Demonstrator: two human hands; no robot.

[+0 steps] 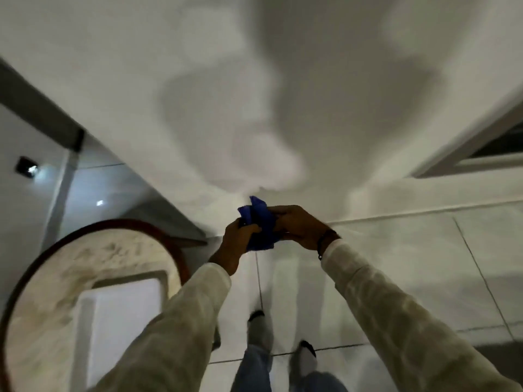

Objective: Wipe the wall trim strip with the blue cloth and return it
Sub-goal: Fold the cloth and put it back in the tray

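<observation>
A bunched blue cloth [259, 219] sits between both hands in front of a white wall, at the middle of the head view. My left hand [235, 244] grips its lower left part. My right hand [300, 227] holds its right side, with a dark band on the wrist. A pale trim strip [424, 212] runs along the foot of the wall, to the right of the hands and apart from the cloth. The frame is blurred by motion.
A round table [56, 278] with a dark red rim and a marbled top stands at the lower left, close to my left arm. My feet [283, 335] are on a glossy tiled floor. A dark-framed opening [495, 142] is at the right, a grey band [36, 108] at the left.
</observation>
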